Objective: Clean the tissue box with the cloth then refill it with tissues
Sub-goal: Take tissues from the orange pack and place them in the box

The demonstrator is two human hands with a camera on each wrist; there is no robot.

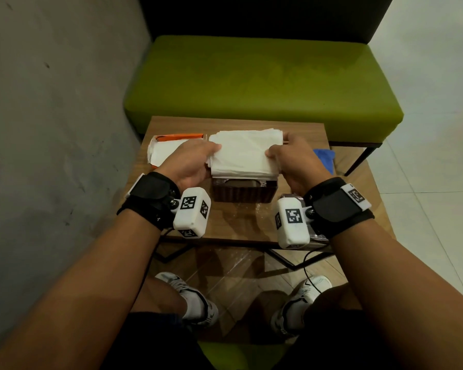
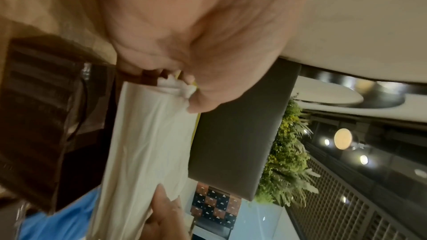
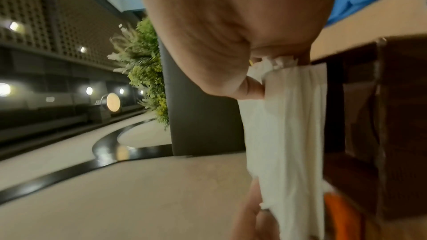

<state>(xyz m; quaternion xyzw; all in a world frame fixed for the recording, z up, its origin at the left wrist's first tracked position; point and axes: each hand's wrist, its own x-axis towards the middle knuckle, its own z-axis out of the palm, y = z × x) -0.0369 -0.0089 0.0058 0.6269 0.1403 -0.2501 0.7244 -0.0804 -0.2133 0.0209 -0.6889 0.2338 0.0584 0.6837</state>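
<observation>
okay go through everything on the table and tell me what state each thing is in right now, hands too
Tissue stack: held above the box, gripped at both ends, not yet inside.
Tissue box: dark brown, on the table, under the stack.
Tissue pack: orange, opened, white tissues showing.
Blue cloth: lying on the table, untouched.
Left hand: grips the stack's left end.
Right hand: grips the stack's right end.

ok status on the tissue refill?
Left hand and right hand grip tissue stack ends. Stack above brown tissue box, not in. Nothing blocking.
</observation>
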